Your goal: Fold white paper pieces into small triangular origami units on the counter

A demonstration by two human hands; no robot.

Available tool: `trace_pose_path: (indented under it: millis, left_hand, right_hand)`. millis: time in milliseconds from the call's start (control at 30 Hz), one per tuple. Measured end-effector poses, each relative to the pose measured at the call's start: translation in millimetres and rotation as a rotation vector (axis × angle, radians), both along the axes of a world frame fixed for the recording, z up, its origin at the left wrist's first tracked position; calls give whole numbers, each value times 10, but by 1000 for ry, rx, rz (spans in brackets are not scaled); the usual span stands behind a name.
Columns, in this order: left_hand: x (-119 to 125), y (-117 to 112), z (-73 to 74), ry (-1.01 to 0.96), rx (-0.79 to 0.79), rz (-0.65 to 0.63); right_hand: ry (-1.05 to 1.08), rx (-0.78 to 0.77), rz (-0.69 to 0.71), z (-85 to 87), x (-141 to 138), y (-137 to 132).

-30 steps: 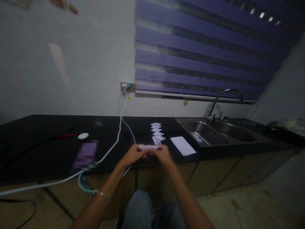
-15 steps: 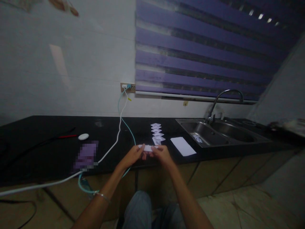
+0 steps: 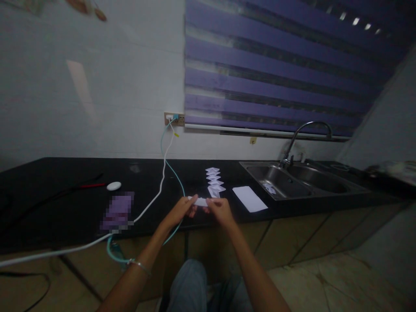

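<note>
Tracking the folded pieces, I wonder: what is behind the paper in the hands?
Behind the held paper, folded white pieces lie in a row on the black counter. The hands and paper hide some counter and perhaps the nearest piece's edge.

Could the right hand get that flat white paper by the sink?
Probably yes: the flat white paper lies near the right hand with nothing visible between them, though that hand is holding the folded paper.
</note>
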State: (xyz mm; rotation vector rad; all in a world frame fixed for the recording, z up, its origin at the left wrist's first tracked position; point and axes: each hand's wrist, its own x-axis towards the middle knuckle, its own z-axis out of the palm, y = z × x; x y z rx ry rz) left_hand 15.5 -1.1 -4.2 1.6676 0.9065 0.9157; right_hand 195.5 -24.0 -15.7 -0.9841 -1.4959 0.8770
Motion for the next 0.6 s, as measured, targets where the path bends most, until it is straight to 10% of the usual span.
trace_pose_path:
  millis: [367, 600]
  left_hand:
    - [-36, -10, 20, -101, -1, -120]
    - [16, 71, -94, 91, 79, 57]
  right_hand:
    - [45, 55, -35, -45, -37, -15]
    - [-97, 260, -174, -83, -54, -6]
